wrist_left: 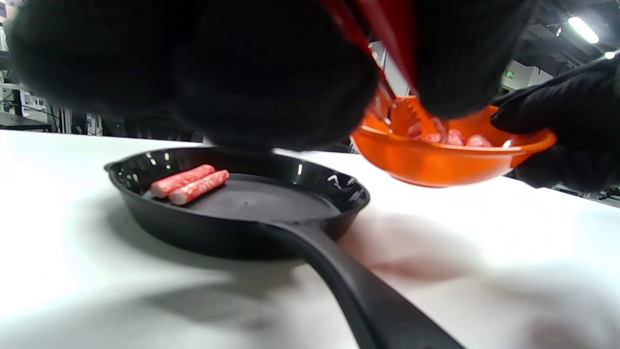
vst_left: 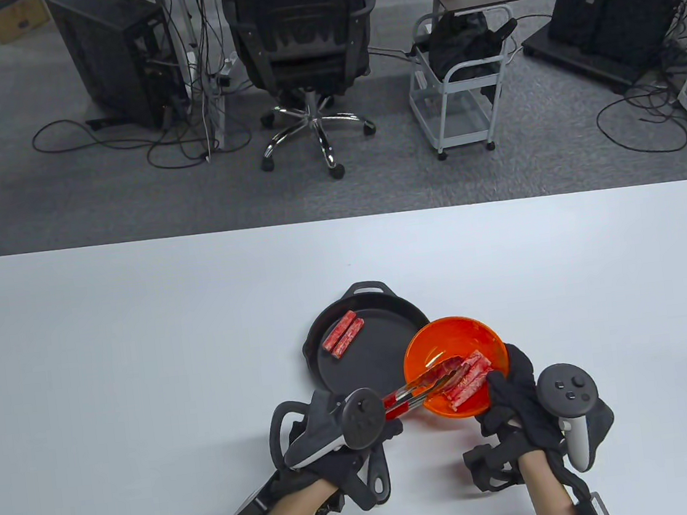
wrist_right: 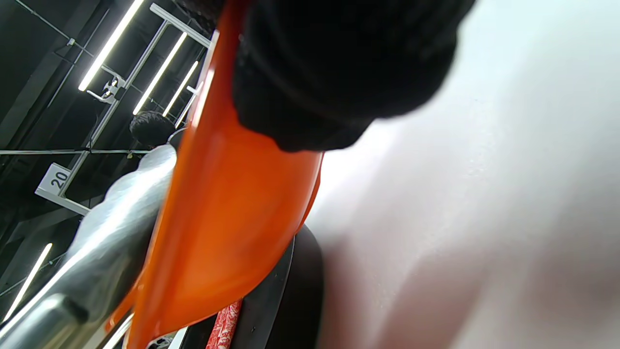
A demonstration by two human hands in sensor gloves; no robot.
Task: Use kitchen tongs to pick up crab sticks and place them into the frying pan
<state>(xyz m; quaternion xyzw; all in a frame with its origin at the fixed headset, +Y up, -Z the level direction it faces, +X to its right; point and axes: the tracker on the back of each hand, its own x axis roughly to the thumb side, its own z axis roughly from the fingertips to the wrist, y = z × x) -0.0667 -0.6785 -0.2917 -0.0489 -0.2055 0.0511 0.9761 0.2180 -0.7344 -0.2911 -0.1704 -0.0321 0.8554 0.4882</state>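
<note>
- The left hand (vst_left: 339, 438) is gripping the red handles of the kitchen tongs (vst_left: 423, 388), fingers curled round them, and is reaching the tips into the orange bowl (vst_left: 433, 337).
- The right hand (vst_left: 511, 393) is holding that bowl by its near rim, thumb over the edge and fingers beneath. In the left wrist view the bowl is hanging clear of the table (vst_left: 141, 330), tilted towards the pan.
- Several crab sticks in the bowl (vst_left: 471, 376) are lying piled together at the near right side. The tong tips are sitting among them; whether a stick is actually clamped cannot be told from these views.
- Two crab sticks in the pan (vst_left: 343, 334) are lying side by side, touching, at the far left of the frying pan (vst_left: 380, 365). The task is therefore judged partly done.
- The pan is resting on the table just left of the bowl, its handle pointing towards the person.
- Handling judgement: the sticks are looking light, soft and likely moist, so they are apt to slip or crush and fray under hard squeezing.
- Recommended hold: one stick taken across its middle, with moderate pressure only.
- Risk: with the sticks packed together, the tongs may drag up a neighbour or lose the piece over the gap between bowl and pan.
</note>
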